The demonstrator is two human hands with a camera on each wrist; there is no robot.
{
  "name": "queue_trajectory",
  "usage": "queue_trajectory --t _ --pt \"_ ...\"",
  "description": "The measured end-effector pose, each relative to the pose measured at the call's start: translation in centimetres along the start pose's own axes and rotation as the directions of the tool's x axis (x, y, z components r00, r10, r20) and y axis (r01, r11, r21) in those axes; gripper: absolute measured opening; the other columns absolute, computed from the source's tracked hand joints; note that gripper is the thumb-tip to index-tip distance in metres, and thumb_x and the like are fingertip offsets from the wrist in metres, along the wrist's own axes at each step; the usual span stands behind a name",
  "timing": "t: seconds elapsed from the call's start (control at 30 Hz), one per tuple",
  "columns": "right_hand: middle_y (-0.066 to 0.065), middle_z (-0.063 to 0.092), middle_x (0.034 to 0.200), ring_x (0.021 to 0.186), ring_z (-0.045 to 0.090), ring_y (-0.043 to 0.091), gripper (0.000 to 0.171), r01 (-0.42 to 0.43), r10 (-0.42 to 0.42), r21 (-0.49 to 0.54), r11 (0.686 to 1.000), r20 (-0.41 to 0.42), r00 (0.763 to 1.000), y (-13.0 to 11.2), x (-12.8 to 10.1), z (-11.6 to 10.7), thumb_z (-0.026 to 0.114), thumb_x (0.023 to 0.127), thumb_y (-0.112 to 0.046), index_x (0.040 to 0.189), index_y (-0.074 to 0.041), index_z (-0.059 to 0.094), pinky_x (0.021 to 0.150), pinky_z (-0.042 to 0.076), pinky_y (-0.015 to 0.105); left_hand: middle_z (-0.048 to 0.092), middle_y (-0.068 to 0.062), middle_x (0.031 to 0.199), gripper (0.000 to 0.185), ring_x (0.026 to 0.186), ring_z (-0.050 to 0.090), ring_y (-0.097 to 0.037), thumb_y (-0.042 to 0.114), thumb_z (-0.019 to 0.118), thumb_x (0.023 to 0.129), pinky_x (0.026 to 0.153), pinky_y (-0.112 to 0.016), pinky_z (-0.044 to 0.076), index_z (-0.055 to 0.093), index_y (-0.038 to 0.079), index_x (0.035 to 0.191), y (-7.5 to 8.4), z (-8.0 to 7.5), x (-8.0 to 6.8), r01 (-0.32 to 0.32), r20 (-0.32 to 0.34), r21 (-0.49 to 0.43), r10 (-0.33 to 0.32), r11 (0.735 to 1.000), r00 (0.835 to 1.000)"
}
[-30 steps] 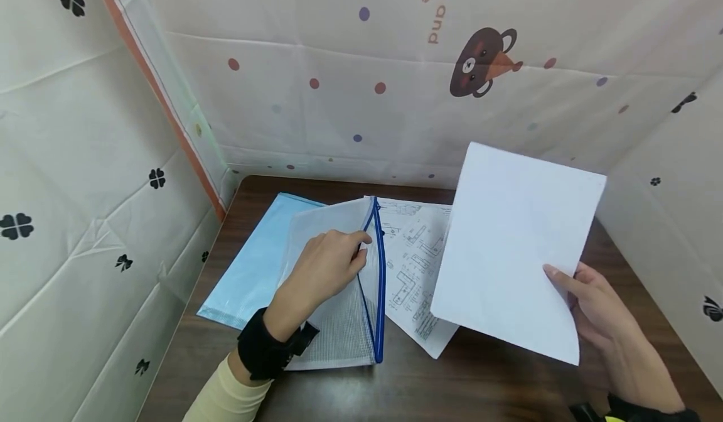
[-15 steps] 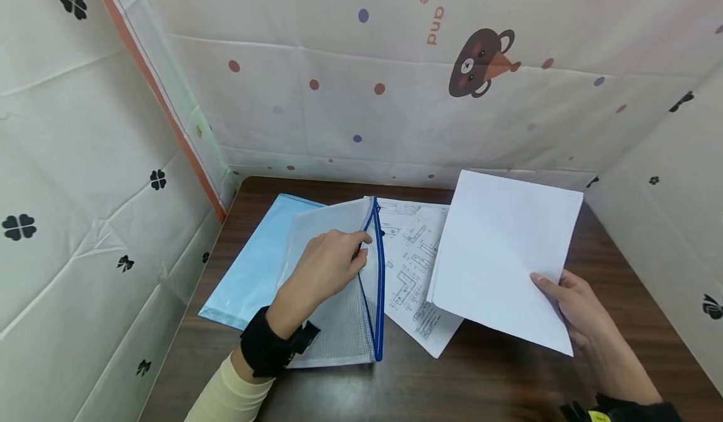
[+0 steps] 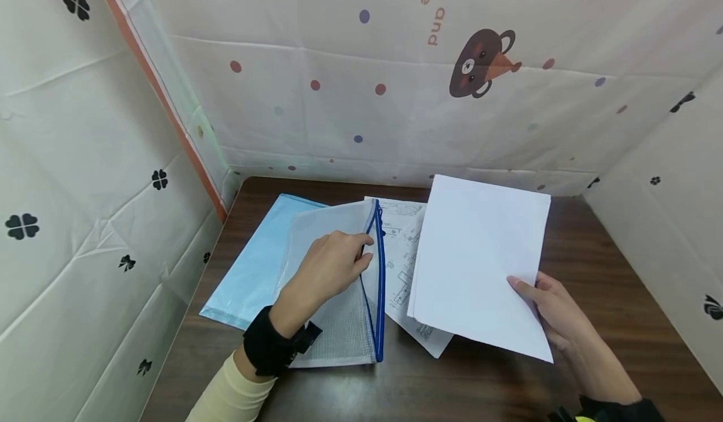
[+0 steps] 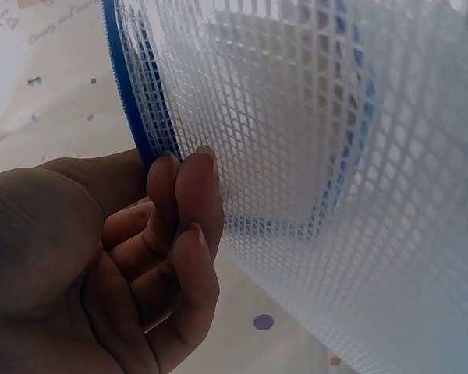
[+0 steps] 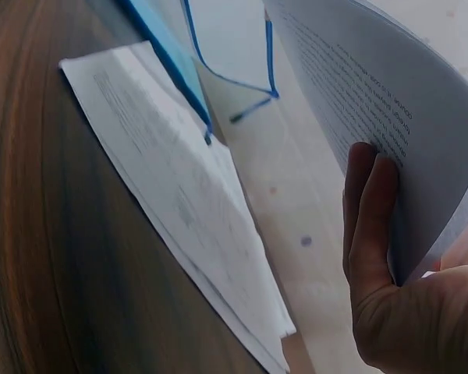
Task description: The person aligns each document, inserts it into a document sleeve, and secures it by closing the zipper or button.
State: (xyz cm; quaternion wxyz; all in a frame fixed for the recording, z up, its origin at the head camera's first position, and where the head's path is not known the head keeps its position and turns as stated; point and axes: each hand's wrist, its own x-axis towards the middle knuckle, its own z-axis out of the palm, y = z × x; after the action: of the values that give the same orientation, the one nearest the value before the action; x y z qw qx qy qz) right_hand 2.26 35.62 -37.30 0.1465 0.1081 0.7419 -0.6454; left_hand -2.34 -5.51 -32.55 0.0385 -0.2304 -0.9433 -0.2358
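My left hand (image 3: 333,265) pinches the upper side of a clear mesh zip pouch (image 3: 333,337) by its blue zipper edge, keeping its mouth parted. The left wrist view shows thumb and curled fingers at the blue edge of the mesh (image 4: 281,117). My right hand (image 3: 556,309) grips a small stack of paper sheets (image 3: 480,265) by the right edge, thumb on the blank face. Printed lines show on the stack's other face (image 5: 335,70) in the right wrist view. The stack is raised and tilted, right of the pouch's mouth.
Printed sheets with line drawings (image 3: 398,284) lie on the dark wooden table (image 3: 452,390), partly under the pouch and overlapped by the raised stack. A light blue pouch (image 3: 248,277) lies beneath the mesh pouch at left. Patterned cloth walls (image 3: 316,114) enclose the table's back and sides.
My right hand has carried the paper stack left and lower, closer to the pouch, covering more of the printed sheets. My left hand and the mesh pouch have stayed almost still.
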Motion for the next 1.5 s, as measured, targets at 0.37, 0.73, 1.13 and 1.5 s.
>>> queue_trajectory --t 0.37,0.73,1.13,1.5 --pt "0.004 0.074 0.113 0.099 0.078 0.028 0.061 0.017 -0.015 -0.023 1.000 0.088 0.996 0.3 -0.1 2.9 0.057 0.111 -0.029 0.155 0.006 0.033 0.080 0.063 0.049 0.057 0.009 0.062 0.028 0.054 0.051 -0.007 0.020 0.074 0.101 0.050 -0.023 0.041 0.077 0.007 0.127 0.3 0.5 -0.4 0.006 0.030 -0.003 -0.006 1.000 1.000" --pt "0.009 0.073 0.117 0.096 0.078 0.026 0.061 0.038 -0.033 -0.078 0.996 0.059 0.998 1.1 -0.1 4.5 0.058 0.111 -0.025 0.157 0.007 0.035 0.078 0.064 0.046 0.052 0.009 0.060 0.029 0.055 0.050 -0.007 0.015 0.071 0.103 0.050 -0.023 0.039 0.076 0.007 0.130 0.5 0.8 -0.3 -0.019 0.068 -0.004 0.020 1.000 0.998" --pt "0.023 0.070 0.119 0.094 0.078 0.033 0.057 0.082 -0.068 -0.101 0.992 0.129 0.989 1.4 -0.7 5.5 0.058 0.111 -0.019 0.152 0.014 0.038 0.077 0.064 0.048 0.052 0.008 0.058 0.026 0.052 0.048 -0.008 0.009 0.067 0.102 0.051 -0.023 0.039 0.078 0.009 0.126 0.3 1.2 0.0 -0.001 0.049 -0.010 0.001 1.000 0.999" --pt "0.025 0.070 0.119 0.095 0.078 0.031 0.053 0.139 -0.118 -0.098 0.985 0.199 0.973 1.5 -0.8 5.6 0.058 0.110 -0.016 0.146 0.020 0.042 0.079 0.064 0.046 0.054 0.007 0.058 0.026 0.054 0.051 -0.008 0.009 0.069 0.102 0.051 -0.022 0.041 0.077 0.005 0.126 0.4 1.4 0.2 -0.009 0.034 -0.015 0.009 1.000 0.999"
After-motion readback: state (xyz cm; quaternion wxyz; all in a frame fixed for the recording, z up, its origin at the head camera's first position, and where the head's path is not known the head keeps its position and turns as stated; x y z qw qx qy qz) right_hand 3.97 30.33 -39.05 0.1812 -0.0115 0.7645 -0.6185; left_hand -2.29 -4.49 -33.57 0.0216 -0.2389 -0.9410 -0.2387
